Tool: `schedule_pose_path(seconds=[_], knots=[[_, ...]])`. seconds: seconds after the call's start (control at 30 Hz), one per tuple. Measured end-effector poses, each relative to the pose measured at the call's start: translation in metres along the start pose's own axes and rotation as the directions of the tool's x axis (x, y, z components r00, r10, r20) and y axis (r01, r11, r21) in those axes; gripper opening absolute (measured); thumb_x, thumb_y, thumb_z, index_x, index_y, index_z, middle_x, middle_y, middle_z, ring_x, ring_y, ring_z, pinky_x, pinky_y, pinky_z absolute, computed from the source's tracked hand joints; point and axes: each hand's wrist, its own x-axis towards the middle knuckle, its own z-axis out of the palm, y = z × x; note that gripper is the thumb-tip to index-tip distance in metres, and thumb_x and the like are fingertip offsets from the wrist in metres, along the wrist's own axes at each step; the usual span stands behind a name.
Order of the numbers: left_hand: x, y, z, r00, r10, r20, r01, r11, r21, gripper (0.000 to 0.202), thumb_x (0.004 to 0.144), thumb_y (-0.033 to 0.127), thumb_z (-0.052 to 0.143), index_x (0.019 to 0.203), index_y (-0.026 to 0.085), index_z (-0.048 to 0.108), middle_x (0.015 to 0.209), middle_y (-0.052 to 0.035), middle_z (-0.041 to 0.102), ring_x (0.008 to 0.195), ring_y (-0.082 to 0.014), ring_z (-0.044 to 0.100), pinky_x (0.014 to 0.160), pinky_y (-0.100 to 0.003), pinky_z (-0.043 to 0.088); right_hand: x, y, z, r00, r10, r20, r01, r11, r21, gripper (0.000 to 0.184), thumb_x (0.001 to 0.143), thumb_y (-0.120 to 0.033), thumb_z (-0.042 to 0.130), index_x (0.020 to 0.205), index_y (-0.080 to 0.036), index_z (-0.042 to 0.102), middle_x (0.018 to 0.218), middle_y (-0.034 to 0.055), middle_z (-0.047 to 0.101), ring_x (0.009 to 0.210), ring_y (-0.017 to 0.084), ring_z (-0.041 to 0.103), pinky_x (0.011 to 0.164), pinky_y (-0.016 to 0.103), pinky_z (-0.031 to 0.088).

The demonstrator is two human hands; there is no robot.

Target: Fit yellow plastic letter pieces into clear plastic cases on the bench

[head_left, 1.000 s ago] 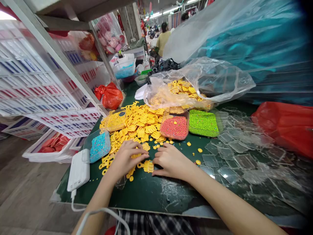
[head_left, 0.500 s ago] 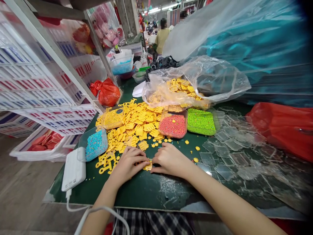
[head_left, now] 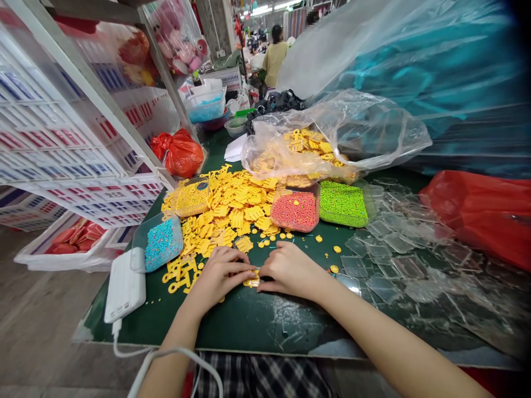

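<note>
Between my two hands, low over the green tabletop, is a small yellow plastic piece (head_left: 251, 279), partly covered by fingers. My left hand (head_left: 219, 272) grips its left side with thumb and fingers closed. On the right side, my right hand (head_left: 288, 269) pinches the same piece, knuckles bent. Just beyond the hands spreads a heap of yellow plastic parts (head_left: 236, 199). Small round yellow discs (head_left: 272, 238) lie scattered beside it. Trays of pink beads (head_left: 294, 211), green beads (head_left: 342, 203), yellow beads (head_left: 192, 198) and blue beads (head_left: 162, 243) stand around the heap.
A white power bank (head_left: 125, 284) with a cable lies at the left edge. Clear plastic squares (head_left: 385, 260) cover the right side, near a red bag (head_left: 477, 215). Behind the heap is a clear bag of yellow parts (head_left: 307, 145). Stacked crates (head_left: 74, 132) stand left.
Both hands keep hold of the yellow piece at nearly the same spot, with only slight finger movement. The camera view has shifted slightly.
</note>
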Motion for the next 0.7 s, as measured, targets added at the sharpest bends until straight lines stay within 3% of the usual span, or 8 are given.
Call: schedule_pose_path(seconds=[0.17,0.27,0.6,0.7], knots=[[-0.0014,-0.0048,-0.0003,0.992,-0.018,-0.127,0.018,1.000,0.004,0.029,0.093,0.049,0.053,0.097,0.031,0.076,0.093,-0.0033,0.070,0.090,-0.0205,0.058,0.082,-0.036,0.039,-0.0007,-0.0006,-0.0031,1.000,0.011,0.007,-0.011,0.999,0.034,0.030,0.082,-0.046,0.069,0.073,-0.018,0.071,0.065,0.0029,0.070,0.065,0.018,0.062,0.063,0.031,0.028],[-0.0016,-0.0063,0.0006,0.994,0.015,-0.110,-0.010,0.999,0.040,0.026,0.092,0.047,0.055,0.097,0.032,0.076,0.091,-0.0023,0.070,0.087,-0.0198,0.058,0.081,-0.036,0.038,-0.0006,-0.0014,-0.0047,1.000,0.023,0.016,-0.023,1.000,0.017,0.030,0.082,-0.047,0.069,0.074,-0.018,0.072,0.064,0.0031,0.069,0.063,0.017,0.060,0.062,0.031,0.028],[-0.0006,-0.0056,-0.0001,0.998,-0.053,-0.029,0.055,0.996,0.075,0.021,0.087,0.045,0.063,0.085,0.029,0.076,0.087,-0.0002,0.071,0.084,-0.0184,0.059,0.082,-0.035,0.037,-0.0006,0.0012,0.0000,1.000,0.023,-0.003,-0.023,0.999,0.024,0.028,0.081,-0.047,0.070,0.073,-0.020,0.072,0.061,0.0012,0.068,0.059,0.016,0.059,0.060,0.030,0.026],[0.0007,-0.0028,-0.0016,0.996,-0.044,-0.073,0.049,0.997,0.065,0.025,0.088,0.048,0.061,0.085,0.028,0.076,0.087,-0.0006,0.071,0.084,-0.0187,0.060,0.081,-0.035,0.038,-0.0014,0.0002,0.0005,1.000,0.022,-0.012,-0.022,1.000,0.012,0.036,0.083,-0.052,0.066,0.070,-0.019,0.071,0.060,0.0025,0.068,0.057,0.015,0.058,0.060,0.030,0.025]])
